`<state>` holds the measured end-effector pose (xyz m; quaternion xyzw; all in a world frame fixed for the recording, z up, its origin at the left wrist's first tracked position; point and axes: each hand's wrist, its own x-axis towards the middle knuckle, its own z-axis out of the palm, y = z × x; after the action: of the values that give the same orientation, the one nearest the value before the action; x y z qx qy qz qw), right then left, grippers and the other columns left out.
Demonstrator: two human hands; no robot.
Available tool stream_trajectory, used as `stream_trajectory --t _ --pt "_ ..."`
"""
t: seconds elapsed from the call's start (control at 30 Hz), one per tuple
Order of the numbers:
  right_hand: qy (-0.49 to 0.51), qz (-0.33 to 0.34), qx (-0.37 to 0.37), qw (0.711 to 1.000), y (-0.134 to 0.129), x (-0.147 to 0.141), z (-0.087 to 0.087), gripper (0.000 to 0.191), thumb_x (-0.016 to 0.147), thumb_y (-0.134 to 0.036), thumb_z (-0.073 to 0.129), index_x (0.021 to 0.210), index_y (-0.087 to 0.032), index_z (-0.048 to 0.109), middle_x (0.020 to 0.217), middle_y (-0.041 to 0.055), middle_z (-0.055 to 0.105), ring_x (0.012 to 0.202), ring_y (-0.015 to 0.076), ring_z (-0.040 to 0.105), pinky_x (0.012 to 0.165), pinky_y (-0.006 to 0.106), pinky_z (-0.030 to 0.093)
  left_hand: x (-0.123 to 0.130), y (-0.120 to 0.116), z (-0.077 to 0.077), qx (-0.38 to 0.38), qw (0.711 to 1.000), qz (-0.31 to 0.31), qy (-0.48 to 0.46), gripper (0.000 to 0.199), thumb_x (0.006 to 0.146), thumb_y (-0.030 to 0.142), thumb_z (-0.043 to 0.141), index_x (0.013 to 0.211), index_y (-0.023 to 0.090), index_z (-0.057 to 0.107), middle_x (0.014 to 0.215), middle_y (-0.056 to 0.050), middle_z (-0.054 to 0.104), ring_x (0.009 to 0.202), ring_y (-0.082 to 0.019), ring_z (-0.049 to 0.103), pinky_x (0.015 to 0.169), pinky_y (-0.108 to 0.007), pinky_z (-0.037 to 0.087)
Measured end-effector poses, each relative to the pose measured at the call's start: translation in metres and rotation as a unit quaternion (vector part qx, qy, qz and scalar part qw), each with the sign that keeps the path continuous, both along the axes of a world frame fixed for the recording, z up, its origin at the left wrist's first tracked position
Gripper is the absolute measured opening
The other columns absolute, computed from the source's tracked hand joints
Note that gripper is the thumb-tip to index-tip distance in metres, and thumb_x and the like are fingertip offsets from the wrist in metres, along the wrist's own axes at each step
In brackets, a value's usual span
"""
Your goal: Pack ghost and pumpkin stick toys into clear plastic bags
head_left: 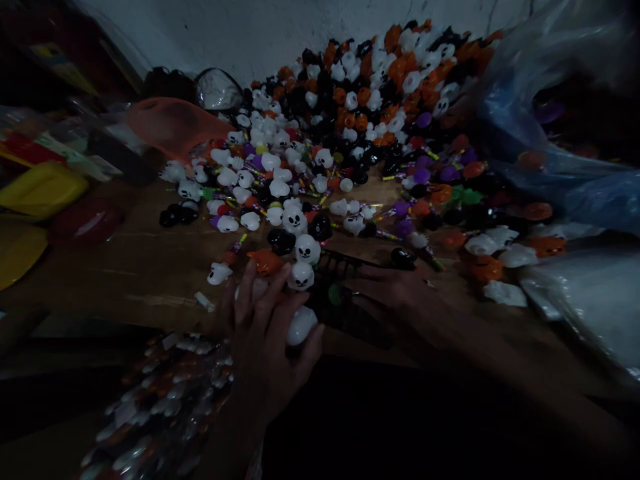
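Note:
My left hand (267,327) curls around a smooth white round plastic piece (301,325), thumb on its right side. Its fingertips reach an orange figure head (265,262). Just beyond stand white skull heads (307,249) and a black one (281,241). My right hand (395,290) has its fingers closed at a small green round piece (336,294) over a dark slotted rack (345,263). The dim light hides much of the rack and of the right fingertips.
A large heap of white, orange and black toy heads (360,87) leans against the wall. Colourful candy sticks (390,213) lie scattered before it. At left are yellow (43,190) and red containers; clear plastic bags (580,300) are at right. Packed toys (150,407) sit below the table edge.

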<state>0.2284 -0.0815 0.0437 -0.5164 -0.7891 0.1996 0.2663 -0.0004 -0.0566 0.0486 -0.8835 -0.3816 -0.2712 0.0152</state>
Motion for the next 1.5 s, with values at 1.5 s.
stream_trajectory --t 1.5 --pt "-0.021 -0.352 -0.053 0.934 -0.051 0.053 -0.036 0.016 0.091 -0.025 0.049 0.093 -0.020 0.064 0.092 0.0049 0.061 0.078 0.0169 0.057 0.065 0.028 0.043 0.002 0.020 -0.017 0.021 0.998 -0.048 -0.019 0.038 0.076 0.027 0.055 0.113 0.018 0.055 0.132 -0.018 0.051 0.134 -0.042 0.031 0.107 -0.065 0.022"
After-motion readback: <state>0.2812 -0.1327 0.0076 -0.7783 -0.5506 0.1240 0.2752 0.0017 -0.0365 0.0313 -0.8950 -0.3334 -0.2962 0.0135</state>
